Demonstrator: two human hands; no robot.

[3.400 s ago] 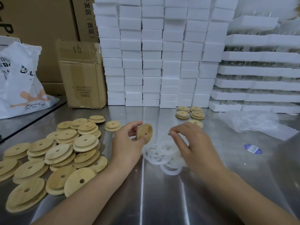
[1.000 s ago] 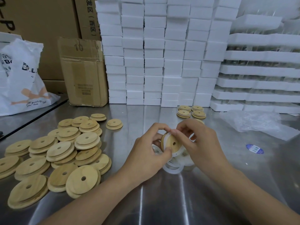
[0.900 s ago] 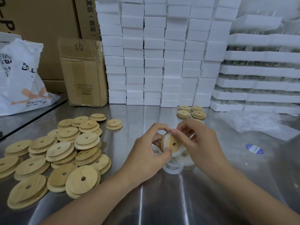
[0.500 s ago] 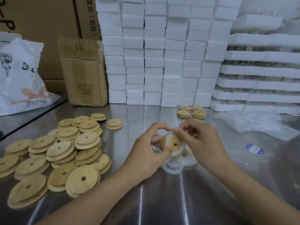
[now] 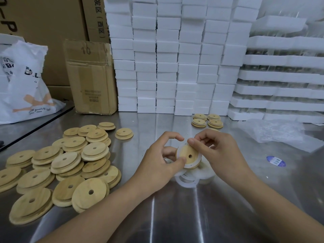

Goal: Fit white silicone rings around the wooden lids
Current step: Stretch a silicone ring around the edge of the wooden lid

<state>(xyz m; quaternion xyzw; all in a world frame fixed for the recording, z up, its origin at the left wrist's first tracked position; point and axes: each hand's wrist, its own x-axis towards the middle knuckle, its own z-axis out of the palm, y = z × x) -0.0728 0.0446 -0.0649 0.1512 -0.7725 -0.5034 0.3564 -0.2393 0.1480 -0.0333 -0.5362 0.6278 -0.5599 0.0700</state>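
Both hands hold one round wooden lid (image 5: 187, 153) with a small centre hole, tilted on edge above the steel table (image 5: 157, 216). A white silicone ring (image 5: 197, 161) wraps its rim. My left hand (image 5: 157, 160) pinches the lid's lower left edge with thumb and fingers. My right hand (image 5: 222, 153) presses thumb and forefinger on the ring at the top right edge. Loose white rings (image 5: 186, 181) lie in a heap just under the hands. A large pile of bare wooden lids (image 5: 70, 165) covers the table's left side.
Several finished lids (image 5: 206, 121) with rings sit behind the hands. White foam blocks (image 5: 175, 58) are stacked at the back, foam trays (image 5: 284, 76) at right. A cardboard box (image 5: 91, 78) and white bag (image 5: 22, 85) stand at left, crumpled plastic film (image 5: 277, 130) and a blue sticker (image 5: 276, 161) at right.
My left hand brought the lid from the left to the centre and my right hand lifted a ring onto it. Over the last second the ring has been worked around the rim.
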